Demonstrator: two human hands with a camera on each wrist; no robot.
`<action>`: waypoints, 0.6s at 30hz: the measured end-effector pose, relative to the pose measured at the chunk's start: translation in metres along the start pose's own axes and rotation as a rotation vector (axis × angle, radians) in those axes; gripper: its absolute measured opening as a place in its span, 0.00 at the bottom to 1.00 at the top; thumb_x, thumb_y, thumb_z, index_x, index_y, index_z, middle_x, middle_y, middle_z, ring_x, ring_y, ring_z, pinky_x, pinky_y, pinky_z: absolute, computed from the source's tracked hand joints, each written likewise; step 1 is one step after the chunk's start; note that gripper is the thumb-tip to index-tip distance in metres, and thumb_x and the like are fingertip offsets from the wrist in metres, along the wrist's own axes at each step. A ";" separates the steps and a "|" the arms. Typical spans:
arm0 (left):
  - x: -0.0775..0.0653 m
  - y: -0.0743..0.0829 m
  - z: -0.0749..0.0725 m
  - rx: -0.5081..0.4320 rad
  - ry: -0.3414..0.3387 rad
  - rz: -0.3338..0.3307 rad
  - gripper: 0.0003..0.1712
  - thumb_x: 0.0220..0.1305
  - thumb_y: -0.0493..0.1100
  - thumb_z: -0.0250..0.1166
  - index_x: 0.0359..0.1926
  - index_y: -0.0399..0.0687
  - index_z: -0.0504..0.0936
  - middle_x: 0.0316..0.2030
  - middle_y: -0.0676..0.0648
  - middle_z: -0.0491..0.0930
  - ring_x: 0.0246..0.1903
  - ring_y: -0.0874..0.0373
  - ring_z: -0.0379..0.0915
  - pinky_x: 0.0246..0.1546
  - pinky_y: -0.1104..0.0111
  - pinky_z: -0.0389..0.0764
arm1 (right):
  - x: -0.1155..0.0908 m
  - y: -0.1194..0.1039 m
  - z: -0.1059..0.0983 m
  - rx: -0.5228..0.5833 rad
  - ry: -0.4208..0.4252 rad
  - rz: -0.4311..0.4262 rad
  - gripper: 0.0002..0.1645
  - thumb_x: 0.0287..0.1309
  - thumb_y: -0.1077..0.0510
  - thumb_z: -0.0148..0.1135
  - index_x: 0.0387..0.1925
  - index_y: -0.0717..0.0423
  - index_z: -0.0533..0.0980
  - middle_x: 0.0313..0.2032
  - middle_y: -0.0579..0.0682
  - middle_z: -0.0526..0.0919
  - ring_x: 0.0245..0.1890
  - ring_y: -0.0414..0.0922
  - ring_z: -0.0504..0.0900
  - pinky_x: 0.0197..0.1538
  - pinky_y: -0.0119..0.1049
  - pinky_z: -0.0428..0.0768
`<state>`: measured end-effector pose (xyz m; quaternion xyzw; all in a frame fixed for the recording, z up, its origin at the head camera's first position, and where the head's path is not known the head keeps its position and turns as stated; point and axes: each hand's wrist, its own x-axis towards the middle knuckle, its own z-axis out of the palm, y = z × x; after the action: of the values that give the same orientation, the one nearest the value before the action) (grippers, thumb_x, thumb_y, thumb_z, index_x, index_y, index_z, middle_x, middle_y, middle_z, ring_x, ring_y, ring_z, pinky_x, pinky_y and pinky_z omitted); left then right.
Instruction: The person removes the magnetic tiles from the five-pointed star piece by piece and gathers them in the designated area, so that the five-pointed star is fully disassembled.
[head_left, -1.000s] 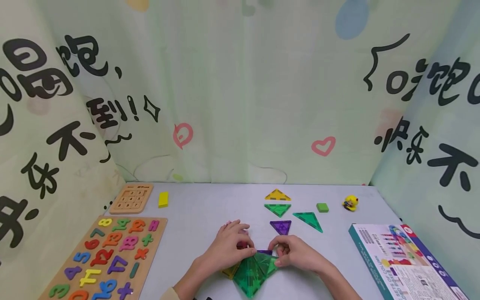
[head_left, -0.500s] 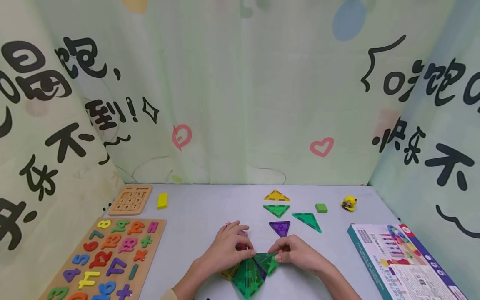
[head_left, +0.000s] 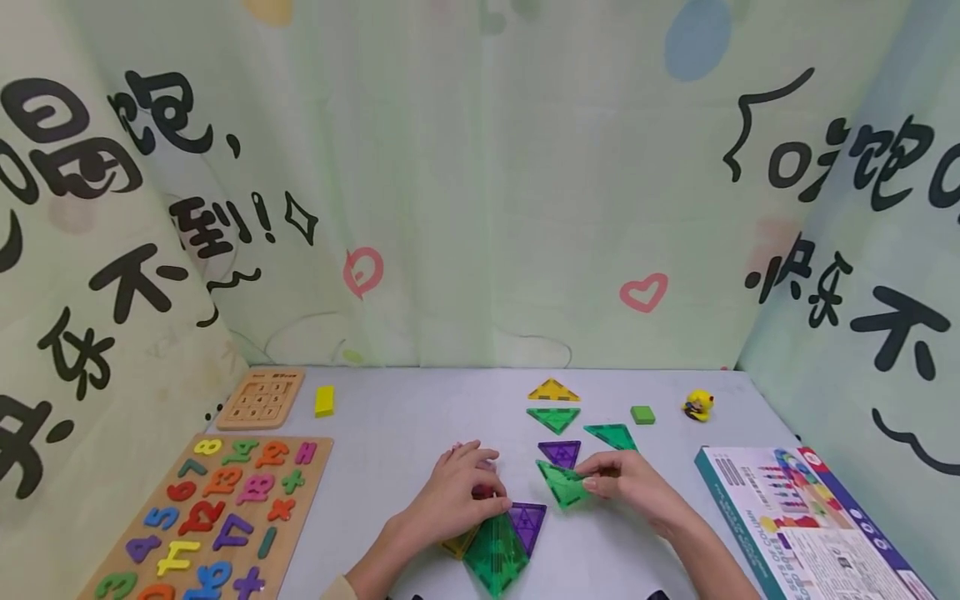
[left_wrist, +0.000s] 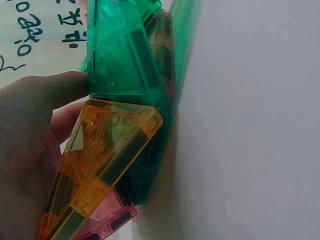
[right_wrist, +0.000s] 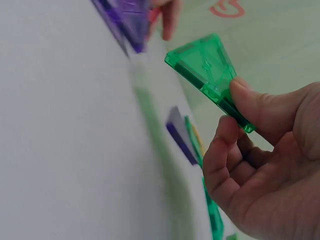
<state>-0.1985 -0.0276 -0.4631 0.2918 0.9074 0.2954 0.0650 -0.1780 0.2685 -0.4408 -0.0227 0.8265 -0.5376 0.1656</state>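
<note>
My left hand (head_left: 450, 497) grips a cluster of joined translucent magnetic tiles at the front middle of the table. A large green tile (head_left: 495, 557) faces forward, with a purple triangular tile (head_left: 528, 525) standing at its right. In the left wrist view, an orange tile (left_wrist: 107, 150) and a pink tile (left_wrist: 112, 212) show below the green one; the thumb touches the green tile's edge, and some fingertips are hidden. My right hand (head_left: 637, 493) pinches a green triangular tile (right_wrist: 207, 67) by one corner between thumb and forefinger, raised off the table and apart from the cluster.
Loose triangles lie ahead: yellow (head_left: 553, 390), green (head_left: 553, 419), purple (head_left: 558, 453) and another green (head_left: 611, 435), partly behind the right hand. A green block (head_left: 642, 415) and yellow toy figure (head_left: 698, 406) stand farther right. A box (head_left: 813, 525) lies right, a number board (head_left: 303, 521) left.
My right hand has drawn the green triangular tile off the cluster, rightward and away from me, uncovering the purple tile. The left hand stays in place on the cluster.
</note>
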 end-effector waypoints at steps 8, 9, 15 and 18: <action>0.000 -0.001 0.000 -0.011 0.015 0.013 0.08 0.64 0.58 0.64 0.32 0.68 0.87 0.65 0.48 0.74 0.74 0.41 0.54 0.72 0.36 0.48 | -0.009 0.006 -0.027 -0.009 0.178 0.095 0.18 0.65 0.61 0.61 0.54 0.66 0.78 0.35 0.47 0.82 0.35 0.44 0.76 0.41 0.38 0.78; 0.000 -0.001 -0.001 -0.011 0.018 0.015 0.08 0.64 0.58 0.64 0.32 0.68 0.87 0.65 0.48 0.74 0.74 0.41 0.54 0.72 0.36 0.48 | -0.008 0.007 -0.029 -0.010 0.198 0.101 0.18 0.65 0.61 0.61 0.54 0.66 0.77 0.34 0.47 0.80 0.34 0.44 0.75 0.40 0.38 0.77; 0.000 -0.001 0.000 -0.007 0.008 -0.002 0.08 0.64 0.59 0.64 0.32 0.70 0.86 0.65 0.49 0.74 0.74 0.42 0.54 0.73 0.38 0.47 | -0.005 0.020 -0.034 -0.042 0.304 0.143 0.18 0.64 0.62 0.60 0.53 0.66 0.77 0.28 0.48 0.74 0.31 0.44 0.72 0.34 0.36 0.72; 0.001 0.000 0.000 -0.005 0.007 -0.006 0.07 0.63 0.60 0.64 0.32 0.71 0.86 0.65 0.49 0.74 0.74 0.42 0.54 0.73 0.38 0.48 | -0.002 0.026 -0.034 -0.108 0.363 0.143 0.17 0.62 0.61 0.62 0.51 0.65 0.78 0.26 0.47 0.75 0.28 0.44 0.72 0.31 0.34 0.71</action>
<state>-0.1990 -0.0268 -0.4632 0.2877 0.9078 0.2985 0.0636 -0.1827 0.3101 -0.4505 0.1245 0.8700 -0.4745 0.0500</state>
